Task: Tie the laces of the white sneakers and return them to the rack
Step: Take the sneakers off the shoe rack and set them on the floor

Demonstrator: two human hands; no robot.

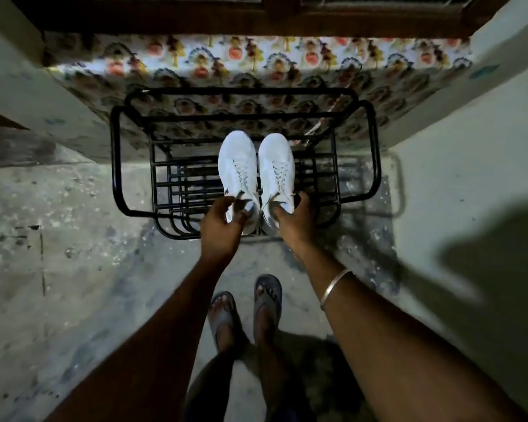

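Each grip is clamped on the heel collar of one white sneaker: the left hand (223,226) holds the left sneaker (237,172), the right hand (293,222) the right sneaker (277,172). The two shoes lie side by side, touching, toes pointing away from the grips, over the bars of the black metal rack (374,153). Just beyond the toes hangs a patterned cloth (256,62). A metal bangle (336,287) circles the right forearm behind its grip. Below the wrists, two sandalled feet (247,309) stand on the concrete floor (73,239).
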